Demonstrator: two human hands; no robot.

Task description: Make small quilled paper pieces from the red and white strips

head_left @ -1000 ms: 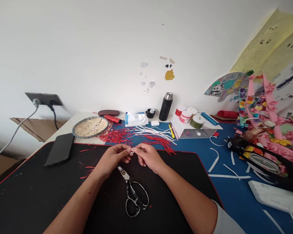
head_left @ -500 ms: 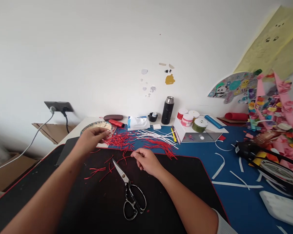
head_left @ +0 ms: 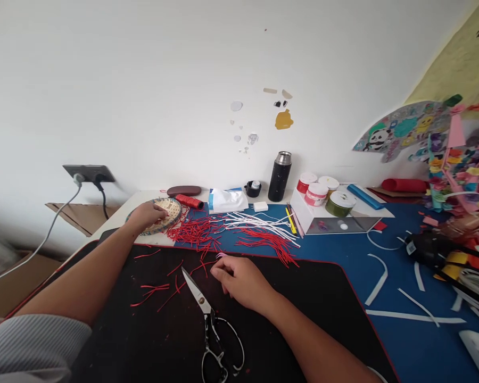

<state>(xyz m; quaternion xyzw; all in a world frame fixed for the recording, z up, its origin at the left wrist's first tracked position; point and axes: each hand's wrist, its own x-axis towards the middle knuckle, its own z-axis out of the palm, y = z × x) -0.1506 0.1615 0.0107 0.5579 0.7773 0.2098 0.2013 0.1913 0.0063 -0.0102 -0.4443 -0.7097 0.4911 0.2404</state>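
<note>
My left hand [head_left: 146, 214] reaches out over the small woven basket [head_left: 171, 211] at the far left of the desk, fingers curled down into it; what they hold, if anything, is hidden. My right hand [head_left: 239, 277] rests on the black mat [head_left: 311, 298], fingers loosely curled, nothing visible in them. Scissors [head_left: 212, 324] lie on the mat just left of my right wrist, blades pointing away. Piles of short red strips [head_left: 195, 231] and white strips [head_left: 255, 219] lie beyond the mat.
A black flask [head_left: 280, 176], tissue pack [head_left: 227, 200], red thread spool [head_left: 189, 201] and a white box [head_left: 323, 218] with tape rolls stand along the wall. Colourful paper crafts [head_left: 463, 175] crowd the right side. White strips lie scattered on the blue cover [head_left: 391, 276].
Both hands were together pinching a small knotted piece; the left hand then carried over to the basket, while the right hand dropped onto the mat. The view shifted left.
</note>
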